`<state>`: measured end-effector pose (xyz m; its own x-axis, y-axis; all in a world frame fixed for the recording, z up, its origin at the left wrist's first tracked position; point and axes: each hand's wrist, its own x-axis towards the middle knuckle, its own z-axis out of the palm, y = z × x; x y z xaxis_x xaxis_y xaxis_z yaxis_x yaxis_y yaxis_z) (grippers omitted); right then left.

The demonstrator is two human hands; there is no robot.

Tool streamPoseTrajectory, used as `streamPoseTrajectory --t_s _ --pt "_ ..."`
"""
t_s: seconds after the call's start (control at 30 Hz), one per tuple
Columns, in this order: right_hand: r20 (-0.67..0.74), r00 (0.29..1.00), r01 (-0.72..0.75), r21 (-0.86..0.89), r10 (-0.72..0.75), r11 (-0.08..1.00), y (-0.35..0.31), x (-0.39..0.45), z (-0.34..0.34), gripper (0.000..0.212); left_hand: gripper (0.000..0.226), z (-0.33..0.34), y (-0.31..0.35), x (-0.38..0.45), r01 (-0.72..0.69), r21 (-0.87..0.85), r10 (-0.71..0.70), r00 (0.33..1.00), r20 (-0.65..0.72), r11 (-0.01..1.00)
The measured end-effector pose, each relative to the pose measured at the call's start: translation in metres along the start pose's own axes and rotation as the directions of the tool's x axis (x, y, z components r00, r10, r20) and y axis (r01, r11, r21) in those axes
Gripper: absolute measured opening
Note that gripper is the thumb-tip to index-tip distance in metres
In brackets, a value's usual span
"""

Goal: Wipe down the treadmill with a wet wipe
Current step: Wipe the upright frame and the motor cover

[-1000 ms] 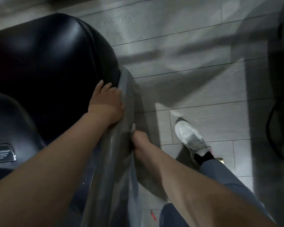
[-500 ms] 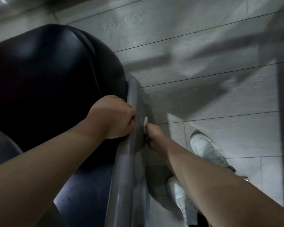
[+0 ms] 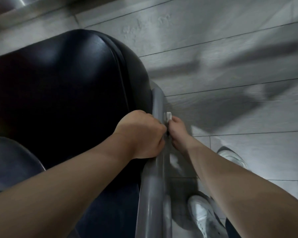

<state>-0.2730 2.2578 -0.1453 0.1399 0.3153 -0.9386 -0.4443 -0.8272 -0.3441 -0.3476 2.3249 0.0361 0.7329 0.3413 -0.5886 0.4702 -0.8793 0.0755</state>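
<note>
Wet wipe (image 3: 169, 116) shows only as a small white fold pinched in the right hand (image 3: 177, 130), pressed against the outer side of the treadmill's grey upright rail (image 3: 157, 169). It looks soft, limp and light, so it is best bunched under the fingertips. The left hand (image 3: 141, 134) is clenched round the rigid, probably slick rail just beside it, steadying.

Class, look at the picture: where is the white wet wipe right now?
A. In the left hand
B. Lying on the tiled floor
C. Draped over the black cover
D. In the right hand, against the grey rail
D: the right hand pinches the wet wipe against the outer side of the grey rail, while the left hand grips that rail.
</note>
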Motion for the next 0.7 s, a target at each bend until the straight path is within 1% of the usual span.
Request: streamPoseTrajectory --t_s 0.1,0.2,0.23,0.3,0.4,0.5,0.53,0.57,0.6,0.63,0.7 --pt "-0.082 0.991 0.106 -0.04 -0.109 0.994 -0.002 -0.006 0.0 0.026 0.031 -0.004 0.001 0.0 0.003 0.008 -0.003 1.0 0.028 1.0" --pt "-0.136 0.97 0.18 -0.162 -0.203 0.97 -0.01 -0.026 0.004 0.026 0.033 -0.001 0.0 0.002 0.015 -0.023 -0.015 1.0 0.007 1.0" --pt "-0.135 0.965 0.202 -0.16 -0.224 0.966 -0.011 -0.039 0.003 0.029 0.032 -0.001 0.0 0.003 0.013 -0.048 -0.014 1.0 -0.01 0.999" --pt "-0.104 0.963 0.232 -0.156 -0.25 0.96 -0.007 -0.071 -0.003 0.034 0.027 -0.004 0.001 0.001 0.006 -0.11 -0.016 0.996 -0.09 0.994" --pt "-0.041 0.971 0.219 -0.232 -0.235 0.948 0.006 -0.125 -0.019 0.024 0.024 -0.006 0.0 -0.006 0.044 -0.16 -0.064 0.991 -0.121 0.986" --pt "-0.024 0.986 0.158 -0.158 -0.164 0.975 0.019 -0.185 -0.031 0.027 0.023 -0.008 0.0 -0.01 0.076 -0.166 -0.1 0.986 -0.137 0.983" --pt "-0.012 0.987 0.158 -0.171 -0.162 0.972 0.027 -0.207 -0.036 0.029 0.022 -0.007 0.001 -0.01 0.102 -0.199 -0.132 0.98 -0.147 0.975" --pt "0.0 0.987 0.159 -0.2 -0.162 0.967 0.032 -0.231 -0.042 0.031 0.02 -0.008 0.003 -0.01 0.133 -0.257 -0.182 0.968 -0.175 0.957" --pt "0.011 0.986 0.163 -0.211 -0.165 0.964 0.035 -0.25 -0.047 0.033 0.018 -0.011 0.007 -0.011 0.165 -0.353 -0.24 0.954 -0.179 0.921" --pt "0.026 0.986 0.167 -0.221 -0.166 0.961 0.035 -0.261 -0.051 0.036 0.018 -0.016 0.011 -0.011 0.198 -0.469 -0.313 0.932 -0.181 0.861" --pt "0.073 0.987 0.155 -0.249 -0.141 0.956 0.027 -0.25 -0.051 0.036 0.02 -0.026 0.019 -0.012 0.278 -0.686 -0.423 0.905 -0.048 0.673"
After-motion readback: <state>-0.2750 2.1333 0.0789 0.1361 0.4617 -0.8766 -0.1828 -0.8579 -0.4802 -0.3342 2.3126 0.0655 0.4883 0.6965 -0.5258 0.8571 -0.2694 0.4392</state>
